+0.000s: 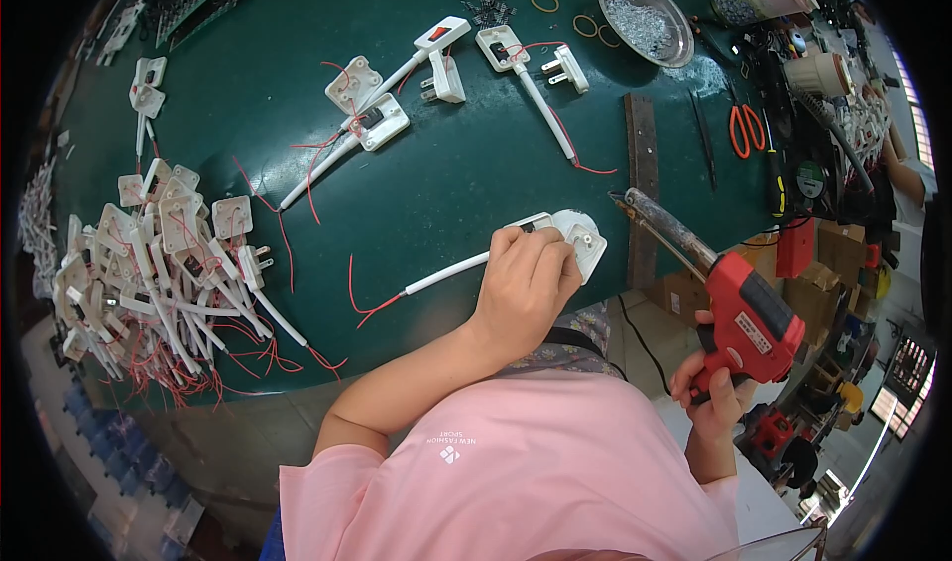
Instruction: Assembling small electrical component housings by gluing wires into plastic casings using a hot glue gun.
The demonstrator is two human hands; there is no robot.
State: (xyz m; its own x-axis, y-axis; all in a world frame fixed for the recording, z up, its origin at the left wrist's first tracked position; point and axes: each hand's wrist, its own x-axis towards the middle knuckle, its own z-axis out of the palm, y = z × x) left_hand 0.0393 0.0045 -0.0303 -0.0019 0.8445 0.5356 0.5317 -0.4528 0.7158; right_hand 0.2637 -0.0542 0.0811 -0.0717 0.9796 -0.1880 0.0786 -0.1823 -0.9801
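My left hand (pixel 529 281) is closed at the table's near edge, its fingertips pressed onto an opened white plastic plug housing (pixel 587 248). What the fingertips pinch inside is hidden. A small black part shows at the housing's far side, and a white tube (pixel 446 273) with red wires at its end runs off to the left. My right hand (pixel 712 391) is wrapped round the grip of a red and black soldering gun (pixel 751 313). The metal tip of the gun points up and left, apart from the housing.
Left lies a heap of white housings with red wires (pixel 178 254). More opened housings (pixel 382 125) lie farther back. A metal bowl of small parts (pixel 645 21), a dark metal bar (pixel 642 165), red-handled scissors (pixel 746 130) and a screwdriver (pixel 776 179) are at right.
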